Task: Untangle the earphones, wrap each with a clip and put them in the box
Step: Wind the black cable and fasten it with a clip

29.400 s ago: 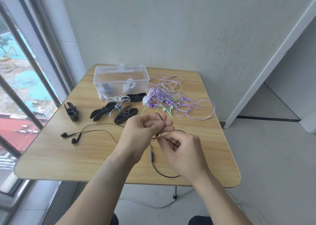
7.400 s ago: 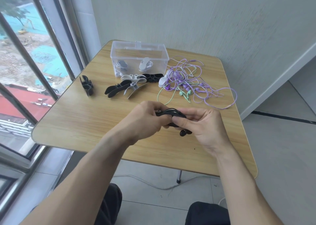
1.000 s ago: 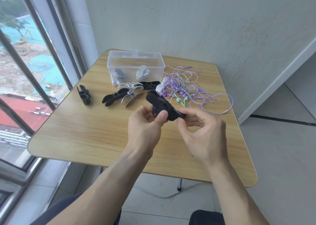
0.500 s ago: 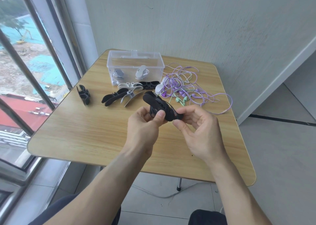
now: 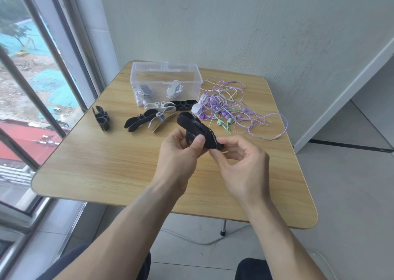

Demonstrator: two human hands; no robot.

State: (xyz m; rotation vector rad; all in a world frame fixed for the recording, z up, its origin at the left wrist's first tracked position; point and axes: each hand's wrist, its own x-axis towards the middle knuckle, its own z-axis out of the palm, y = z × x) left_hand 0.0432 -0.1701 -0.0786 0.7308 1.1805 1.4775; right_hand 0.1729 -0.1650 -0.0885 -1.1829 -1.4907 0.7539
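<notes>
- Above the wooden table [image 5: 89, 169], the left hand [image 5: 179, 154] grips a black clip [image 5: 198, 131] wound with black earphone cord; the right hand [image 5: 241, 162] pinches the clip's near end.
- Behind them, loose black and grey clips [image 5: 149, 120] lie before the clear box [image 5: 166, 83], which holds two wrapped earphones.
- Right of the box sprawls a tangle of purple and green earphones [image 5: 230, 109], reaching near the table's right edge.
- One black clip [image 5: 102, 117] stands apart by the window-side edge; bare wood lies nearest the person.
</notes>
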